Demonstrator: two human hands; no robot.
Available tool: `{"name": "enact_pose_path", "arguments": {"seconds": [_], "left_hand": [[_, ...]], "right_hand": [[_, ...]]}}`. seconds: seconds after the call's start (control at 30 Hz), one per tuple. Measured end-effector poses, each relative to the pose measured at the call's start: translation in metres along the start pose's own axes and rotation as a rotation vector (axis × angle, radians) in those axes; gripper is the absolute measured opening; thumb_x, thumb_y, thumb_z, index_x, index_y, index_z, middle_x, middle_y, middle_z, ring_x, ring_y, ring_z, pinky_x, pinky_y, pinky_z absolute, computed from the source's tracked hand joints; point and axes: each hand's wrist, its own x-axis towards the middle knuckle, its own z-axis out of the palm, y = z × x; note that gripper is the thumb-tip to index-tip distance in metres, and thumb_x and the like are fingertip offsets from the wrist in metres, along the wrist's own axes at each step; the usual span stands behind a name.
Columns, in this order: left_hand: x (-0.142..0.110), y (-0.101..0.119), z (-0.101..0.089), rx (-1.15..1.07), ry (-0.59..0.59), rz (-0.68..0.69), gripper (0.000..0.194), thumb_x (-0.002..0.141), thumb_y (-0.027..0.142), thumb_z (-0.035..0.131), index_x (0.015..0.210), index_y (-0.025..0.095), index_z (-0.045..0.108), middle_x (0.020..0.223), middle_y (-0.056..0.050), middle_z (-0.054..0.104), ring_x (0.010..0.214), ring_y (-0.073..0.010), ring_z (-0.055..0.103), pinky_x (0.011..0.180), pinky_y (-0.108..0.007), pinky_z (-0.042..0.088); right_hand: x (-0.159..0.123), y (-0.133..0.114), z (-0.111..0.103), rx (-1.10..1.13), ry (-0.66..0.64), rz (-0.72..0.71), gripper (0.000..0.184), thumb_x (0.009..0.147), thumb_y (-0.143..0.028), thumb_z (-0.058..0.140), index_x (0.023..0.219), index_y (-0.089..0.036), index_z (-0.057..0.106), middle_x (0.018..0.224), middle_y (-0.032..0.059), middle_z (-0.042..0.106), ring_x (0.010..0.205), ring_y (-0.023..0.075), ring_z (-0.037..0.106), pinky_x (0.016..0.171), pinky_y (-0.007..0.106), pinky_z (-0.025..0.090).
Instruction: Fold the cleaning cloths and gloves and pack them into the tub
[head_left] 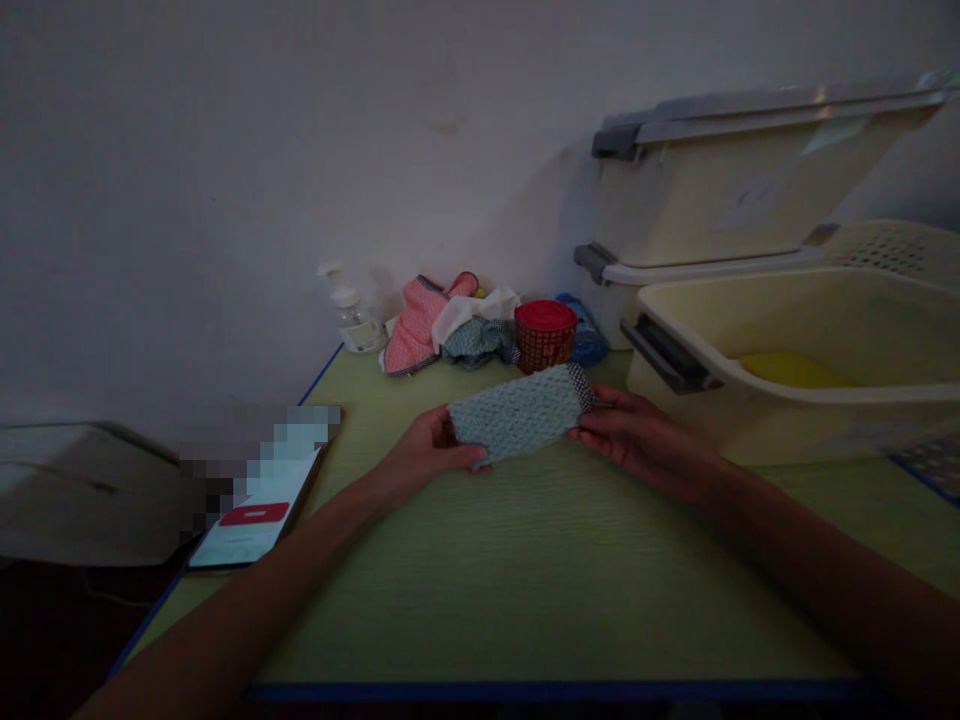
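A folded light blue-green cloth (pixel 517 412) with a textured face and a dark checked edge is held above the table, tilted slightly up to the right. My left hand (pixel 435 445) grips its left end, thumb in front and the other fingers mostly hidden behind. At the checked right end, my right hand (pixel 626 430) pinches the cloth between thumb and fingers. Behind it lie a crumpled pink cloth (pixel 418 325) and a darker blue-green cloth (pixel 476 340), with something white between them.
The green table (pixel 540 590) has a blue edge. A pump bottle (pixel 358 320) and a red patterned round container (pixel 545 335) stand along the wall. A phone or tablet (pixel 262 500) lies left. Right are a cream basket (pixel 787 420) holding something yellow and stacked lidded boxes (pixel 720 200).
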Motion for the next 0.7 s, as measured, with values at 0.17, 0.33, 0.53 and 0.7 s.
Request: {"name": "enact_pose_path", "arguments": {"seconds": [0.17,0.33,0.53,0.7], "left_hand": [[0.001,-0.005,-0.003,0.063,0.034,0.052,0.033,0.058,0.010,0.075,0.087,0.013,0.061,0.077,-0.002,0.067,0.062,-0.0117,0.062,0.060,-0.023,0.052],[0.000,0.000,-0.005,0.046,-0.011,0.037,0.034,0.056,0.008,0.076,0.084,0.013,0.059,0.071,0.000,0.066,0.055,-0.0109,0.062,0.051,-0.019,0.051],[-0.003,0.009,-0.004,-0.003,-0.108,0.008,0.038,0.051,0.012,0.081,0.082,0.012,0.060,0.065,0.000,0.065,0.050,-0.0106,0.062,0.045,-0.016,0.049],[-0.004,0.008,-0.002,-0.040,-0.184,-0.016,0.041,0.051,0.018,0.083,0.084,0.012,0.061,0.062,0.001,0.065,0.049,-0.0104,0.061,0.045,-0.017,0.049]], "right_hand": [[-0.001,0.001,0.001,0.010,0.029,0.043,0.025,0.063,-0.008,0.066,0.084,-0.020,0.060,0.079,-0.0016,0.068,0.066,0.0086,0.063,0.071,0.020,0.053],[-0.002,0.001,0.001,0.007,-0.029,0.028,0.024,0.057,-0.010,0.068,0.078,-0.019,0.063,0.076,-0.0018,0.067,0.066,0.0091,0.063,0.068,0.020,0.052],[-0.003,0.006,0.001,0.027,-0.132,-0.022,0.019,0.058,-0.015,0.069,0.076,-0.020,0.065,0.078,-0.0011,0.068,0.065,0.0090,0.061,0.067,0.021,0.051],[-0.002,0.013,0.001,0.141,-0.260,-0.074,0.019,0.062,-0.018,0.069,0.080,-0.020,0.064,0.080,-0.0007,0.067,0.067,0.0087,0.060,0.068,0.020,0.050]]}}
